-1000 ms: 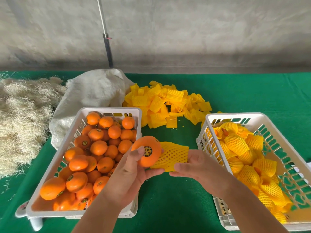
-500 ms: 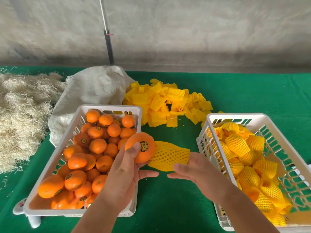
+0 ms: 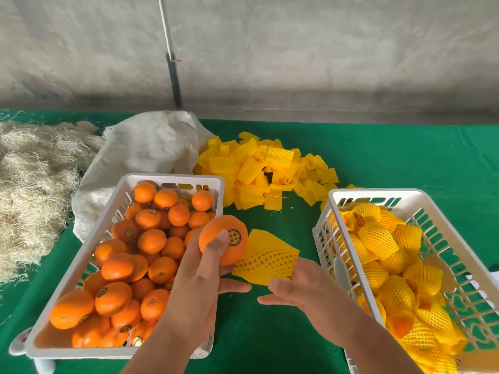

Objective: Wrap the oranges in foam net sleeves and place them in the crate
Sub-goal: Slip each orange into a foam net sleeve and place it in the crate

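Orange (image 3: 224,240) in left hand (image 3: 198,290) fingers, touching sleeve (image 3: 266,261) edge.

A: Is the right crate (image 3: 442,211) showing fully?
B: No; the frame's right and bottom edges are cutting it off.
A: And the sticker (image 3: 234,237) lettering?
B: Too small; it is reading as illegible.

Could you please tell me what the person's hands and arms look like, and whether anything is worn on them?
Both the left hand and the right hand are bare: no gloves, rings, watch or bracelet show. The forearms are bare too, with no sleeve in view down to the picture's lower edge. Nails are short and unpainted.
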